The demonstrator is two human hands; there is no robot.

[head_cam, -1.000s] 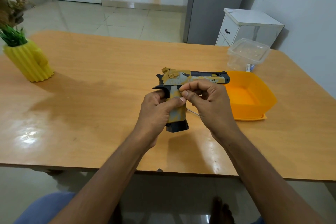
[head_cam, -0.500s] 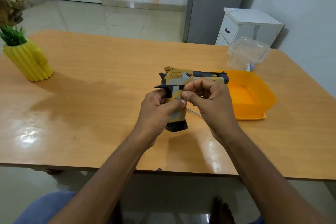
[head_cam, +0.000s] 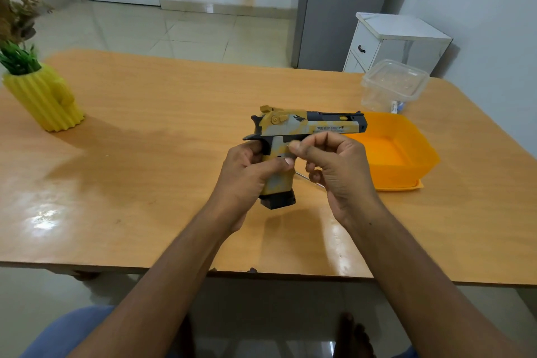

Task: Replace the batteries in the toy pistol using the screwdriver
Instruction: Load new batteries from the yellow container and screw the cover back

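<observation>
Left hand [head_cam: 250, 171] gripping yellow-grey plastic toy pistol [head_cam: 290, 136]; right hand [head_cam: 334, 166] just pulled back, pinching something tiny, likely the freed screw.

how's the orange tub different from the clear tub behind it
The orange tub is opaque, open-topped and looks larger; the clear tub is see-through, lidded and looks smaller. The orange one sits nearer the person, the clear one farther back. Both are squarish plastic containers on the table.
</observation>
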